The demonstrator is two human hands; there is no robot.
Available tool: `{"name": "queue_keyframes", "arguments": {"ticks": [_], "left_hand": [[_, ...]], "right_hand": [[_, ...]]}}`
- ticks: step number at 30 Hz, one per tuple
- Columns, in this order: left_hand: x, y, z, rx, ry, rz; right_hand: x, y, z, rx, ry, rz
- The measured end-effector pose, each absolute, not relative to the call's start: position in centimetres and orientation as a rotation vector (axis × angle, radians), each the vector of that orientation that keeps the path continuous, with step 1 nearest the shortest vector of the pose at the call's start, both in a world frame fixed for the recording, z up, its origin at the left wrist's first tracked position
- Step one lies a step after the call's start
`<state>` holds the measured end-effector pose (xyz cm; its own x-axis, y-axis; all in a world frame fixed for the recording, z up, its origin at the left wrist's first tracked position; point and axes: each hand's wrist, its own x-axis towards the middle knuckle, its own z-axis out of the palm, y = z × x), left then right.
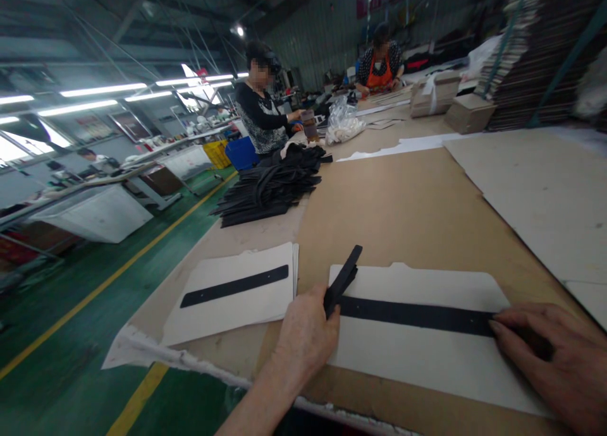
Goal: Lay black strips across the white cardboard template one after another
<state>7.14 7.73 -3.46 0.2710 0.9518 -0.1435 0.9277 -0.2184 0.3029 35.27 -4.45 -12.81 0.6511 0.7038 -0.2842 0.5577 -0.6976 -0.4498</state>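
My left hand [310, 325] is closed around a few black strips [348, 275] that stick up past the thumb. Its thumb side rests by the left end of another black strip [417, 316], which lies across a white card [427, 366]. At that strip's right end, my right hand [550, 347] pinches the tip between thumb and fingers. To the left, a small stack of white cards [227, 322] has a black strip [237, 285] lying on its top sheet. Small light marks show near the ends of both laid strips.
A heap of black strips [275, 186] lies farther up the table [379, 196], near a clear plastic bag [344, 123]. Large grey boards [545, 196] cover the right side. Two people [260, 107] work beyond. Green floor drops off at left.
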Motion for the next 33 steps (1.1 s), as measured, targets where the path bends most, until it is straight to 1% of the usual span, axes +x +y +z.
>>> {"name": "queue_keyframes", "arguments": {"ticks": [3,10,14,16,20,24,26,30,31,33], "left_hand": [[7.2,7.8,-3.7,2.245,1.725,0.109],[7.4,7.5,-3.7,2.302,1.733,0.047],[7.6,7.0,-3.9,2.411,1.683,0.115],[7.8,6.8,-4.0,2.455,1.644,0.088],[7.9,6.4,-4.1,2.539,1.559,0.022],[7.0,6.1,-3.9,2.633,1.409,-0.045],[6.4,6.1,-3.9,2.705,1.323,-0.12],[5.9,6.0,-4.1,2.806,1.267,-0.25],[5.9,6.0,-4.1,2.823,1.27,-0.278],[6.0,5.9,-4.1,2.849,1.279,-0.324]], "right_hand": [[35.4,-4.5,-12.7,-2.539,-1.019,0.579],[35.7,-4.3,-12.6,-2.581,-1.047,0.583],[35.2,-3.7,-11.2,-2.56,-1.001,0.684],[34.8,-3.8,-10.5,-2.535,-1.018,0.723],[33.7,-4.3,-9.3,-2.487,-1.116,0.635],[32.8,-4.6,-8.1,-2.511,-1.267,0.628],[32.4,-4.8,-7.9,-2.543,-1.447,0.467],[31.8,-5.1,-8.8,-2.41,-1.728,-0.404],[31.7,-5.2,-9.1,-2.36,-1.725,-0.576],[31.5,-5.3,-9.5,-2.323,-1.702,-0.753]]}}
